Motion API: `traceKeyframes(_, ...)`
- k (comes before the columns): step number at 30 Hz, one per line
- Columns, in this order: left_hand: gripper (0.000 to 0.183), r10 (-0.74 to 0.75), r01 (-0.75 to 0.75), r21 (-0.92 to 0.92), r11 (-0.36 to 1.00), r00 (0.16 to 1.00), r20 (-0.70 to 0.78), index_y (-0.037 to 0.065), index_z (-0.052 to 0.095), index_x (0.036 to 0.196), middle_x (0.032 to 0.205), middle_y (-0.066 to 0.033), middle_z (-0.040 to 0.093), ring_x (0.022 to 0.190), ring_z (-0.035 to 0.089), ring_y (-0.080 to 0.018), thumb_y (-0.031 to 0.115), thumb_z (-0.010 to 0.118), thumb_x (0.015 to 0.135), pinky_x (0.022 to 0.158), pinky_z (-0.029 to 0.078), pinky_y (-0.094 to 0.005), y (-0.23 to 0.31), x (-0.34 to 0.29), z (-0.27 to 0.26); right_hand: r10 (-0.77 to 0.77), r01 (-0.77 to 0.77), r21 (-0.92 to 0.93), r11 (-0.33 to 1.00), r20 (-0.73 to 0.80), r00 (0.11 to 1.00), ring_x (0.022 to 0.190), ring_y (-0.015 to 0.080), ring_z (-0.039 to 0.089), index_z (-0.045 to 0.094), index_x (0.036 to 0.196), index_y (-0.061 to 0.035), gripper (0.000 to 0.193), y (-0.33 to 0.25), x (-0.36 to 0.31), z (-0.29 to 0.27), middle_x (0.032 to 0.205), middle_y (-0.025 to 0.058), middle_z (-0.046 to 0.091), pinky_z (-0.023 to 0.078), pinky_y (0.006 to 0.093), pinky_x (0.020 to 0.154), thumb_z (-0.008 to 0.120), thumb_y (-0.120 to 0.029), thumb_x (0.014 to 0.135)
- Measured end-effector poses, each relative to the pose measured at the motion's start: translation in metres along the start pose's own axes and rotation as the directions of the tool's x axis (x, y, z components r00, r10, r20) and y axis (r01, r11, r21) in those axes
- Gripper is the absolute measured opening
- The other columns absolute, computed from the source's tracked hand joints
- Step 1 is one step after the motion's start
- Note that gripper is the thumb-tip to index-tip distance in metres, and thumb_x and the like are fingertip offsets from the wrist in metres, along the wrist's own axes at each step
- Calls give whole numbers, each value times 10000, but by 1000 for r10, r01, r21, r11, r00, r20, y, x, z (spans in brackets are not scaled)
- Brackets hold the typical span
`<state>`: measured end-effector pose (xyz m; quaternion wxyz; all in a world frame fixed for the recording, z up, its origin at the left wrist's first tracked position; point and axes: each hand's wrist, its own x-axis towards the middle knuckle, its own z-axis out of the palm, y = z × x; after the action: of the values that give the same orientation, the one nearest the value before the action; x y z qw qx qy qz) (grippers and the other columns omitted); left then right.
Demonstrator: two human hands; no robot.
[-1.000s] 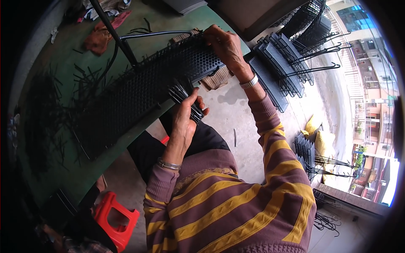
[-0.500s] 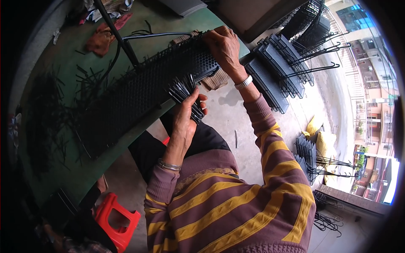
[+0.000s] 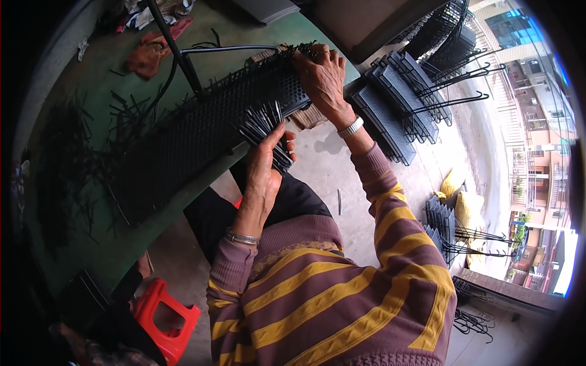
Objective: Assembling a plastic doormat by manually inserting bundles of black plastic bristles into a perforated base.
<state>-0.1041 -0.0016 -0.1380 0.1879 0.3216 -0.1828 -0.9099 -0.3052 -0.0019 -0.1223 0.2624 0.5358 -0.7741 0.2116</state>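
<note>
A long black perforated metal rack (image 3: 201,131) lies slantwise across the green table (image 3: 244,36), with thin black strips sticking up along its far edge. My left hand (image 3: 266,160) is closed round a fanned bundle of thin black strips (image 3: 261,125), just in front of the rack's near edge. At the rack's right end, my right hand (image 3: 322,78) rests on its far corner with fingers bent. Whatever those fingertips pinch is hidden under the hand. More loose black strips (image 3: 67,177) lie heaped at the left of the table.
A dark metal bar (image 3: 174,49) rises behind the rack, near an orange-brown cloth (image 3: 146,58). Stacked black racks with hooked wires (image 3: 397,100) stand to the right; yellow sacks (image 3: 469,210) sit farther down. A red stool (image 3: 183,335) and part of another person (image 3: 122,320) are at lower left.
My right hand's fingers have spread and shifted slightly at the rack's corner. My left hand has moved a little left, with the bundle of strips still in it, more fanned.
</note>
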Motion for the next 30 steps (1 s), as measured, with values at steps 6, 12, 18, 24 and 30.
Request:
traceKeyframes(6,202,40,-40,27,999,999,7,66,652,1004,762,-26,611,616,539,-105,220,658,874,535,444,-279,1,-2,-2,43,-392,651,650,484,874,734,226,581,676,1060,-118,280,-19,-15,-37,872,105,647,450,355,653,638,-320,869)
traceKeyframes(12,211,47,-43,100,994,998,-42,63,654,988,751,-30,627,637,567,-113,233,670,864,536,454,-281,-2,-3,0,-154,-711,581,396,805,572,928,123,619,654,1107,-27,285,-18,-22,-59,956,76,652,487,245,816,648,-201,881)
traceKeyframes(18,185,99,-80,141,987,986,-135,45,668,840,706,-44,640,593,581,-122,221,719,815,486,438,-260,0,-8,9,-53,-647,675,355,705,707,610,47,534,619,928,-18,220,-26,-23,-71,741,-14,587,376,199,478,686,-211,845)
traceKeyframes(24,214,115,-104,192,976,992,-45,40,661,817,694,-39,628,609,587,-126,240,735,806,489,440,-259,-2,-3,4,-57,-791,535,297,837,545,798,117,630,636,1071,-8,262,-22,-20,-68,961,70,650,510,226,682,633,-200,893)
traceKeyframes(30,206,77,-66,136,988,994,-75,48,661,819,700,-36,624,622,598,-135,241,734,808,499,463,-272,-5,-3,7,-61,-766,565,306,815,577,704,76,588,621,1021,4,268,-19,-26,-62,809,18,624,464,208,600,635,-230,891)
